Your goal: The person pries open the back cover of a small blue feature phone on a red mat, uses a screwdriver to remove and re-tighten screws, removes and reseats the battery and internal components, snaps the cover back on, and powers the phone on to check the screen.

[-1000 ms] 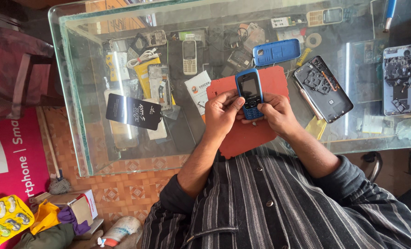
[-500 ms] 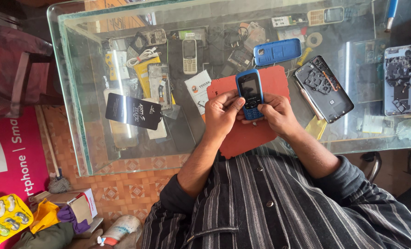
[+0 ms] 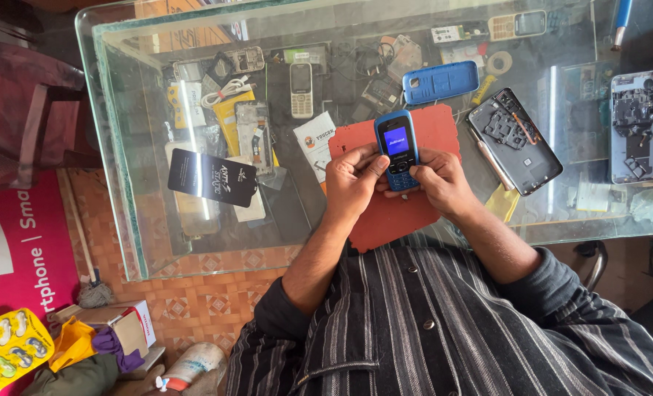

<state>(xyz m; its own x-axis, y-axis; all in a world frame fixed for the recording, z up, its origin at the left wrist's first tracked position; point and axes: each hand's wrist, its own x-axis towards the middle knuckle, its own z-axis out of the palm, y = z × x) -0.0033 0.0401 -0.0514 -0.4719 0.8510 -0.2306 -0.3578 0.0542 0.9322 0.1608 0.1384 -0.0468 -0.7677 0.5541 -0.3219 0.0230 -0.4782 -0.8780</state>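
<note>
Both my hands hold a small blue keypad phone [image 3: 397, 149] above a red mat [image 3: 389, 207] on the glass counter [image 3: 137, 220]. My left hand [image 3: 350, 180] grips its left side, thumb on the keypad. My right hand [image 3: 439, 178] grips the right side, thumb also on the keys. The phone's screen glows blue. A blue phone back cover [image 3: 441, 81] lies just beyond the mat.
An opened dark phone body [image 3: 514, 141] lies right of the mat, another opened grey phone [image 3: 636, 126] further right. Under the glass sit a white keypad phone [image 3: 301, 89], a black card [image 3: 211, 177] and several parts. A cardboard box [image 3: 125, 327] stands on the tiled floor.
The phone's screen has lit up blue; earlier it was dark. My hands stay in the same place on the phone.
</note>
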